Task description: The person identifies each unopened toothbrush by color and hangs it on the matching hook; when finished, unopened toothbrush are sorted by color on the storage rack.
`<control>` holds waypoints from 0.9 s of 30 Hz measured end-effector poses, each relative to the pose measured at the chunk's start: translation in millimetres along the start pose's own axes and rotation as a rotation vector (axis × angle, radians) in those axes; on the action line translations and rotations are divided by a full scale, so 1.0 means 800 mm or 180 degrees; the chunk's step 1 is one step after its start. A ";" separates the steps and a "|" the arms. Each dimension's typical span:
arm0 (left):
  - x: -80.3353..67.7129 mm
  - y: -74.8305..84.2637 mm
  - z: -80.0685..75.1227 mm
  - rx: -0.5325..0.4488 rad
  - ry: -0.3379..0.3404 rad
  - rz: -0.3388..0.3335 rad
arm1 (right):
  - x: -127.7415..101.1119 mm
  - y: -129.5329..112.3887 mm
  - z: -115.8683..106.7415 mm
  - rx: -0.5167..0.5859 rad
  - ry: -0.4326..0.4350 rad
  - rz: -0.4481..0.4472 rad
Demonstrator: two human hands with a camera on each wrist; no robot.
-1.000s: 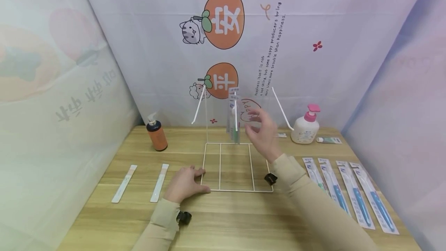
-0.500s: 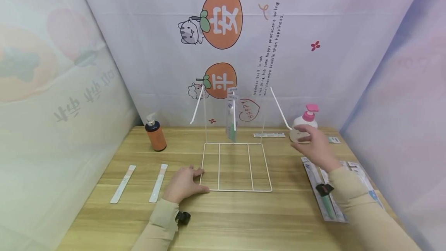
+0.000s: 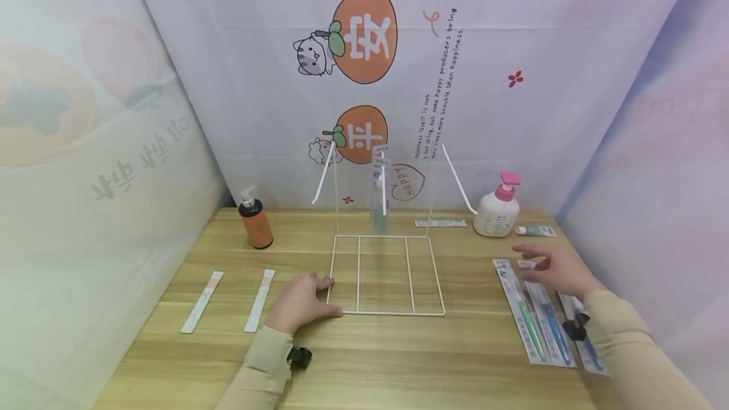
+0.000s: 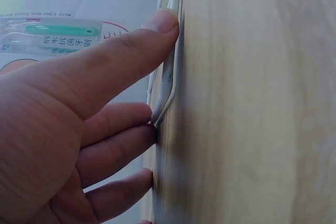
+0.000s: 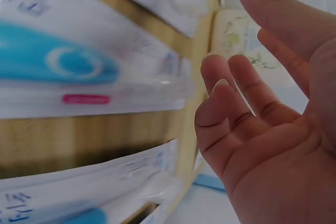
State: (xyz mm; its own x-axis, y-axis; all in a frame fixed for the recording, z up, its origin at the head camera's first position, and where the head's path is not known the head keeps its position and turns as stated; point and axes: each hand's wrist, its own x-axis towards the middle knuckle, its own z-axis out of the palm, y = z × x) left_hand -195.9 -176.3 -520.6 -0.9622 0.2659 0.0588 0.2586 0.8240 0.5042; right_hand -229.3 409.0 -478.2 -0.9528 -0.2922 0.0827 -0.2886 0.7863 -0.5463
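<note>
One white wire rack (image 3: pixel 358 274) stands mid-surface (image 3: pixel 398 366), nearer the back edge than the front, with three prongs (image 3: pixel 323 171) sloping forward from its upper part. Clear packs (image 3: pixel 378 207) hang on the middle prong, probably two, though they overlap and are hard to count; the left wrist view shows a green-handled toothbrush (image 4: pixel 58 29) inside. The left hand (image 3: pixel 299 302) touches the near left corner of the rack's base, thumb and fingers spread apart along the wires. The right hand (image 3: pixel 555 269), its fingers apart and loosely bent, hovers over the upper ends of the packs toward the surface's right edge. Three show there, one brush in each: one green-handled pack (image 3: pixel 521 312) and two blue-handled packs (image 3: pixel 549 318), the outer one partly covered by the right sleeve (image 3: pixel 632 340). Along the back edge, partly behind the rack, lies one narrow pack (image 3: pixel 447 223). Two pump bottles stand on the surface: one orange bottle (image 3: pixel 258 228) near the back left corner, one white bottle (image 3: pixel 495 215) near the back right, with one tube (image 3: pixel 535 231) just beside it. Two white strips (image 3: pixel 202 302) lie toward the left edge.
</note>
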 end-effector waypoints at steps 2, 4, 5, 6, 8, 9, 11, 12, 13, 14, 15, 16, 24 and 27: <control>0.000 -0.001 0.001 -0.0010 -0.0005 0.0001 | -0.004 0.005 0.005 -0.0053 -0.0121 0.0141; 0.000 -0.001 0.001 -0.0021 -0.0003 0.0000 | -0.005 0.008 0.011 -0.0041 -0.0180 0.0199; 0.000 -0.002 0.002 -0.0024 0.0001 0.0004 | -0.005 0.008 0.014 -0.0039 -0.0190 0.0206; 0.000 -0.002 0.002 -0.0024 0.0007 0.0011 | -0.004 0.009 0.017 -0.0038 -0.0187 0.0217; 0.000 -0.002 0.002 -0.0030 0.0017 0.0019 | -0.001 0.011 0.024 -0.0077 -0.0128 0.0196; 0.001 -0.002 0.002 -0.0028 0.0021 0.0022 | 0.001 0.012 0.027 -0.0114 -0.0100 0.0158; 0.001 -0.002 0.002 -0.0026 0.0027 0.0028 | 0.004 0.014 0.034 -0.0211 -0.0058 0.0144; 0.001 -0.002 0.002 -0.0027 0.0027 0.0026 | 0.006 0.016 0.037 -0.0261 -0.0039 0.0160; 0.002 -0.002 0.002 -0.0025 0.0019 0.0024 | 0.007 0.018 0.040 -0.0269 -0.0031 0.0170; 0.002 -0.002 0.002 -0.0017 0.0015 0.0021 | 0.007 0.020 0.043 -0.0288 -0.0030 0.0176; 0.002 -0.002 0.003 -0.0008 0.0011 0.0019 | 0.007 0.021 0.045 -0.0306 -0.0039 0.0172; 0.003 -0.002 0.003 -0.0014 0.0009 0.0013 | 0.007 0.023 0.046 -0.0313 -0.0053 0.0172; 0.003 0.000 0.001 -0.0023 0.0001 -0.0041 | 0.005 0.023 0.044 -0.0392 -0.0080 0.0240; 0.002 0.001 0.000 -0.0034 -0.0006 -0.0061 | 0.006 0.022 0.044 -0.0361 -0.0107 0.0301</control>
State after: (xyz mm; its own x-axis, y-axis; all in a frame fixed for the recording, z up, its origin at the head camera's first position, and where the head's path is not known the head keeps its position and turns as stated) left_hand -197.3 -175.1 -520.1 -0.9668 0.2511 0.0476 0.2392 0.8235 0.5145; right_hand -235.3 402.4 -517.1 -0.9730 -0.2305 0.0064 -0.2084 0.8671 -0.4525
